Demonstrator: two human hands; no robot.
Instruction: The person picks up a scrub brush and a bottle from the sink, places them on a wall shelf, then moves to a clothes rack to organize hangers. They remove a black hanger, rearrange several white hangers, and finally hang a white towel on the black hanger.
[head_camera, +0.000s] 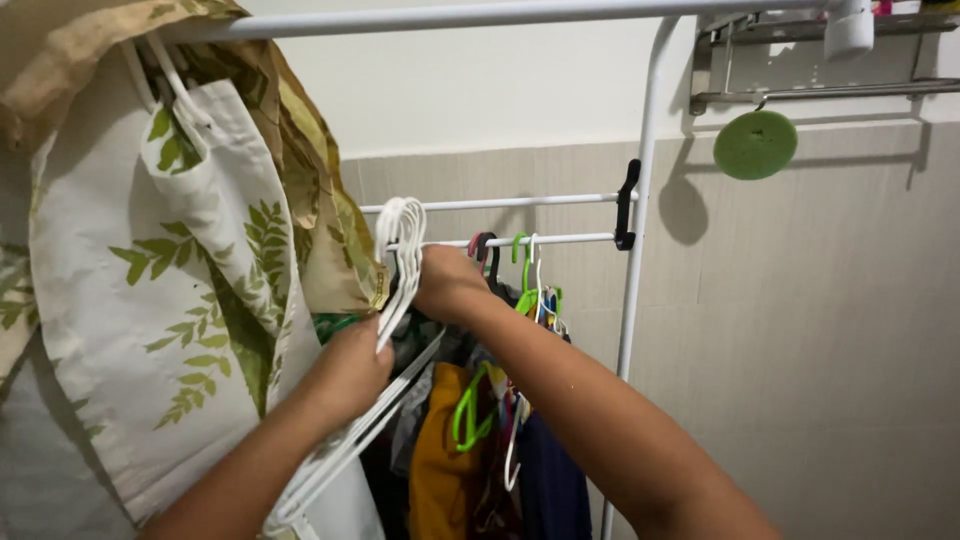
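— Two hands are seen at a white metal clothes rack (640, 210); what is held by each?

— A bundle of thin white wire hangers (385, 330) is gripped by the left hand (350, 370), with the fingers curled tightly around the shafts. The hooks of the bundle are raised to the left end of the lower white rail (560, 239). The right hand (447, 282) is placed at the same rail, just beside those hooks, with the fingers closed; whether a hook is pinched cannot be told, since the fingertips are hidden.

— What is carried by that rail?

— Green plastic hangers (523, 275) and a dark hanger (487, 252) are hooked near its middle, and clothes are hung beneath them: a mustard-yellow garment (435, 460) and a dark navy garment (550, 480). A second white rail (500, 202) is fixed just above, and both are joined to the upright by a black clip (627, 205).

— And the room?

— A cream cloth printed with green leaves (170, 290) is draped over the top bar at the left edge of the rack. Behind, a wall of beige tiles (820, 330) is met by white paint above. At the upper right corner a metal wall shelf (820, 60) is mounted, and a round green sponge (755, 145) is hung from its bar.
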